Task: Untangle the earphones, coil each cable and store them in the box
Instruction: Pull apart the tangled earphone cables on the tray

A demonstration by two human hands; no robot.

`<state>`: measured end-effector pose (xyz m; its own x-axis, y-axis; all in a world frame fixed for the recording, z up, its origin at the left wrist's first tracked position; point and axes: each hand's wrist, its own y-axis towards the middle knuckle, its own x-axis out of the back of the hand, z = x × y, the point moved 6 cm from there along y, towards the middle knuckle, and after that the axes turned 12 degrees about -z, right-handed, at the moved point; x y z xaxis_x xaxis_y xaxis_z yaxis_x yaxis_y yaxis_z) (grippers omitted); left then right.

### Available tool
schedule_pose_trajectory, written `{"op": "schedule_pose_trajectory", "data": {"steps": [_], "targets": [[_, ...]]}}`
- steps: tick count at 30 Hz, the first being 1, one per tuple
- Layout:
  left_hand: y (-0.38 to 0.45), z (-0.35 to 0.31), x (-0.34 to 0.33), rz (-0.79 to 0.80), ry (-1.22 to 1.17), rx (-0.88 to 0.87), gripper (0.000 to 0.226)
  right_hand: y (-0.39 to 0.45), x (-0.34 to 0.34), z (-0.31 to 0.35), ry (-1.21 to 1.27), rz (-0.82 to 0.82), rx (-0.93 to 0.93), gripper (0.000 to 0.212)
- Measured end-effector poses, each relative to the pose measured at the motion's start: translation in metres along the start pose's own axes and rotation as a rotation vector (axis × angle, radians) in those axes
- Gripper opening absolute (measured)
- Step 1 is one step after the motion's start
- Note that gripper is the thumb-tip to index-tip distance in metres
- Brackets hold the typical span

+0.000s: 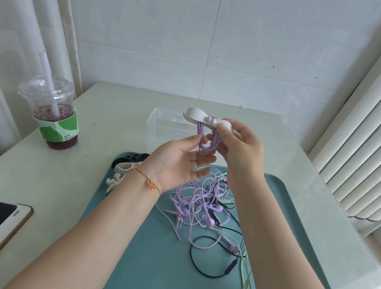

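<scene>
Here the right hand (pixel 238 142) pinches one end of a white winder (pixel 204 118), lifting it above the tray (pixel 299 214), probably so the purple coil (pixel 206 139) hangs free for tidying. The left hand (pixel 178 162), palm up with relaxed fingers, touches the loops from beneath and steadies them. The coil looks neatly wound through the winder's slot. The clear box (pixel 159 126) waits just behind, and more tangled earphones (pixel 204 205) lie on the tray.

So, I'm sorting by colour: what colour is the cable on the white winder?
Light purple cable, clearest in the head view.
</scene>
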<state>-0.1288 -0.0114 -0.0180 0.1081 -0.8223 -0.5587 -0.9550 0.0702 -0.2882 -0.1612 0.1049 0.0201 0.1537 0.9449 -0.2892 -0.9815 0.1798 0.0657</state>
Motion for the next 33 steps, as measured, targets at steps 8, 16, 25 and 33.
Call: {"op": "schedule_pose_trajectory", "data": {"steps": [8, 16, 25, 33], "targets": [[-0.018, -0.009, -0.02, 0.173, -0.22, 0.031, 0.016, -0.002, -0.001, 0.014, -0.013, 0.05, 0.027, 0.025], [-0.026, -0.013, -0.009, -0.001, -0.312, 0.023, 0.014, -0.013, -0.001, 0.037, -0.16, 0.124, 0.12, 0.037], [-0.025, -0.036, 0.023, -0.287, 0.118, -0.108, 0.018, -0.003, 0.004, 0.054, -0.339, 0.131, 0.132, 0.023], [0.011, -0.12, 0.096, -0.849, 0.915, -0.568, 0.01, 0.056, -0.047, 0.041, -0.523, 0.175, 0.059, 0.031]]}}
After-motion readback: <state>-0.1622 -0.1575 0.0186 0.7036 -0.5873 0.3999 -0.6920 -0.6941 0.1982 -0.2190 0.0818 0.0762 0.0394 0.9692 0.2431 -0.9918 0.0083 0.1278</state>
